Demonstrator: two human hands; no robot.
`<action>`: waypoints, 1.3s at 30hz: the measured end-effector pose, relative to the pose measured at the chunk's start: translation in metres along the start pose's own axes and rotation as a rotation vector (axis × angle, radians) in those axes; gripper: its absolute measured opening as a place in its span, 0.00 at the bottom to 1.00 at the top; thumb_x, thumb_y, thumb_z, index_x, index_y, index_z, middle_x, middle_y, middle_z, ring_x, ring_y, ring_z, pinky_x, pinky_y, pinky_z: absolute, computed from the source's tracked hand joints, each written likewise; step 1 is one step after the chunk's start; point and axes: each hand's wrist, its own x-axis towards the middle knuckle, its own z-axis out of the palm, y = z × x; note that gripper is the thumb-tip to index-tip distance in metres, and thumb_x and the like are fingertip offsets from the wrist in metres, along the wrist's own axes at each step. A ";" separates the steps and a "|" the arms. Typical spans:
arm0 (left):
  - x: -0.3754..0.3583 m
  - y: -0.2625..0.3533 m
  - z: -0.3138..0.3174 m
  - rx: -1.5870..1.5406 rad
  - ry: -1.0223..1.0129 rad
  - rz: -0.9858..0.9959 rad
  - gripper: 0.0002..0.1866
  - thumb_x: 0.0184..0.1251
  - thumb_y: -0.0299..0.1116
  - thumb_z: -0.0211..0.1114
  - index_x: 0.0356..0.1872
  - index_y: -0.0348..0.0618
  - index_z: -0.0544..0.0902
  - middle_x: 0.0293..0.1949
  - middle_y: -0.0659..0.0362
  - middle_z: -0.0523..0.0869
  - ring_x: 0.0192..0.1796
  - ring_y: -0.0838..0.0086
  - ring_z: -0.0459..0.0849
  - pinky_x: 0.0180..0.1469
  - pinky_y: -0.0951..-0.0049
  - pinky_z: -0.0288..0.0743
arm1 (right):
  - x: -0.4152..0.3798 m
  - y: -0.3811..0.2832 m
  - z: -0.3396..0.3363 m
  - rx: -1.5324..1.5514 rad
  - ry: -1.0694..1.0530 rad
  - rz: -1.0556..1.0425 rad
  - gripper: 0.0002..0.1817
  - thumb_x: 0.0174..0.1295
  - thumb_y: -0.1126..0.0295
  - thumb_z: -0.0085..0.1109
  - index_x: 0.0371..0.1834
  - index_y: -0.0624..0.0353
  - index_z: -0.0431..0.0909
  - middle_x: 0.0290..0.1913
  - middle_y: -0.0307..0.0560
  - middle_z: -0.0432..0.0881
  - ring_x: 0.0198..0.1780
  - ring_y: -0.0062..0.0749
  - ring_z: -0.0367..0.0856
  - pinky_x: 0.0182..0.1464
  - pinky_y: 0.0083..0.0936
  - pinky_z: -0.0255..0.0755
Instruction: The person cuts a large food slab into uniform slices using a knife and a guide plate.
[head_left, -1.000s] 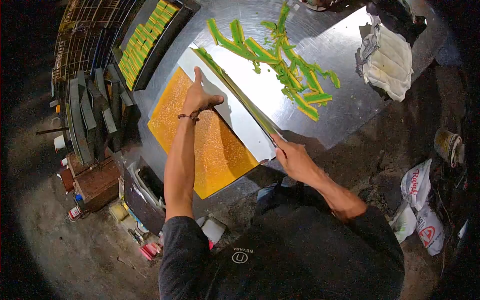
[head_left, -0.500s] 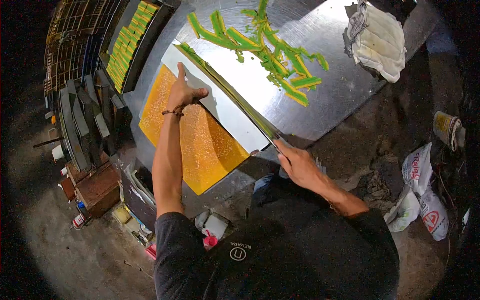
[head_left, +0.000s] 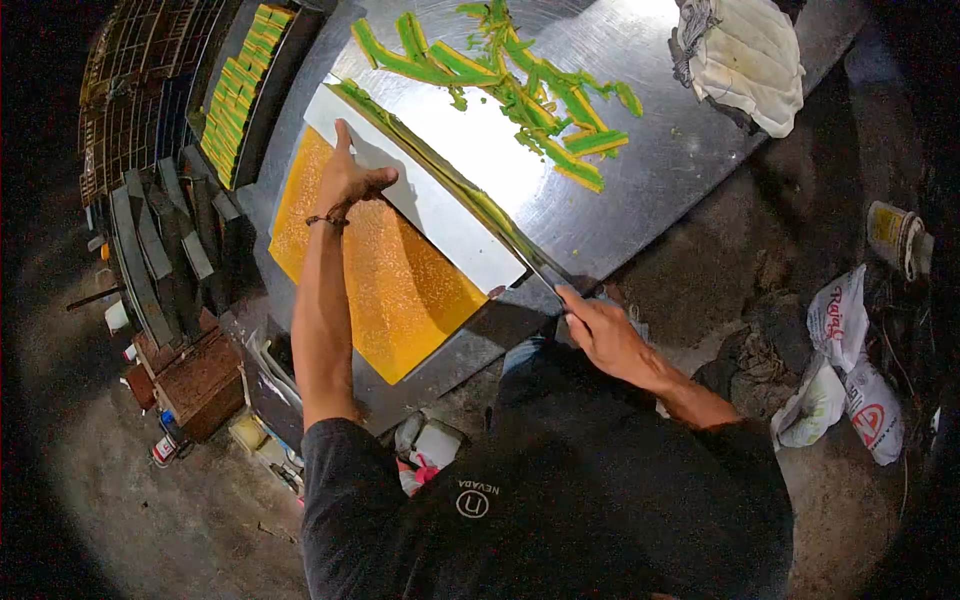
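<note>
A yellow slab of layered cake (head_left: 395, 295) with a speckled top lies on the metal table. Across its far part rests a flat white board (head_left: 450, 235), with my left hand (head_left: 350, 182) pressing down on it, thumb and fingers spread. My right hand (head_left: 608, 338) grips the handle of a long knife (head_left: 545, 270). The blade runs along the board's far edge, beside a narrow green and yellow strip (head_left: 430, 155). Beyond it, green and yellow offcuts (head_left: 470, 68) lie scattered in a loose heap.
A bunched white cloth (head_left: 745, 65) sits at the table's far right corner. On the left stands a dark tray (head_left: 268, 110) of stacked green and yellow slices (head_left: 240, 95), near several long dark metal tins (head_left: 155, 245). Plastic bags (head_left: 840, 320) lie on the floor at right.
My right hand has drawn the knife a little to the right and toward me along the board's edge. My left hand keeps its place on the board; the whole view has shifted slightly.
</note>
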 end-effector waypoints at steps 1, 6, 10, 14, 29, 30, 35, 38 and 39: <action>0.002 -0.003 0.000 -0.024 -0.005 0.006 0.69 0.43 0.31 0.85 0.79 0.37 0.39 0.29 0.49 0.87 0.24 0.73 0.84 0.22 0.73 0.77 | 0.003 0.006 0.004 0.015 0.041 -0.034 0.27 0.68 0.75 0.56 0.70 0.62 0.66 0.44 0.64 0.81 0.45 0.58 0.82 0.47 0.42 0.77; 0.006 -0.004 -0.001 -0.039 -0.011 0.032 0.70 0.43 0.32 0.86 0.79 0.36 0.38 0.28 0.50 0.87 0.23 0.73 0.83 0.22 0.73 0.77 | -0.047 0.038 0.010 0.018 0.122 -0.079 0.28 0.68 0.75 0.56 0.73 0.59 0.65 0.45 0.63 0.82 0.46 0.57 0.83 0.49 0.40 0.77; -0.004 0.005 -0.004 -0.023 -0.023 -0.006 0.70 0.42 0.32 0.86 0.79 0.35 0.37 0.26 0.50 0.87 0.23 0.73 0.84 0.23 0.73 0.77 | -0.100 0.036 -0.019 -0.073 -0.007 0.081 0.28 0.70 0.73 0.54 0.74 0.56 0.65 0.50 0.63 0.83 0.51 0.57 0.83 0.53 0.37 0.77; 0.005 -0.010 0.000 0.045 0.031 0.068 0.71 0.42 0.35 0.86 0.79 0.34 0.37 0.25 0.50 0.87 0.23 0.72 0.84 0.24 0.73 0.78 | -0.062 -0.013 -0.041 0.023 0.073 -0.016 0.26 0.70 0.72 0.53 0.73 0.58 0.66 0.44 0.63 0.83 0.45 0.56 0.83 0.48 0.40 0.77; 0.016 -0.027 0.002 0.068 0.098 0.165 0.76 0.31 0.39 0.87 0.78 0.32 0.38 0.47 0.36 0.86 0.50 0.50 0.87 0.53 0.65 0.81 | 0.300 -0.105 0.030 -0.059 0.210 -0.400 0.14 0.70 0.71 0.48 0.55 0.65 0.70 0.31 0.69 0.81 0.37 0.67 0.81 0.40 0.57 0.71; 0.017 -0.027 0.001 0.058 0.069 0.128 0.75 0.31 0.39 0.87 0.78 0.31 0.38 0.45 0.36 0.86 0.48 0.50 0.87 0.51 0.65 0.81 | 0.305 -0.107 0.032 -0.115 0.210 -0.348 0.14 0.70 0.71 0.48 0.55 0.66 0.71 0.31 0.69 0.81 0.36 0.67 0.81 0.40 0.56 0.71; 0.019 -0.029 0.001 0.020 0.032 0.095 0.75 0.32 0.40 0.87 0.78 0.31 0.39 0.42 0.35 0.86 0.44 0.47 0.88 0.48 0.63 0.82 | 0.320 -0.107 0.029 -0.179 0.178 -0.313 0.14 0.69 0.71 0.47 0.54 0.65 0.73 0.31 0.71 0.81 0.37 0.67 0.81 0.40 0.55 0.73; 0.020 -0.026 0.002 0.076 0.065 0.139 0.75 0.32 0.41 0.88 0.78 0.31 0.39 0.42 0.34 0.86 0.45 0.47 0.87 0.48 0.62 0.82 | 0.315 -0.114 0.018 -0.111 0.103 -0.260 0.13 0.68 0.70 0.47 0.49 0.68 0.71 0.35 0.77 0.80 0.41 0.72 0.81 0.40 0.59 0.73; 0.019 -0.027 0.003 0.085 0.076 0.144 0.76 0.32 0.40 0.88 0.77 0.31 0.39 0.43 0.33 0.85 0.46 0.47 0.87 0.48 0.62 0.82 | 0.314 -0.117 0.016 -0.097 0.073 -0.230 0.13 0.68 0.70 0.47 0.50 0.68 0.71 0.35 0.76 0.80 0.41 0.72 0.81 0.40 0.58 0.73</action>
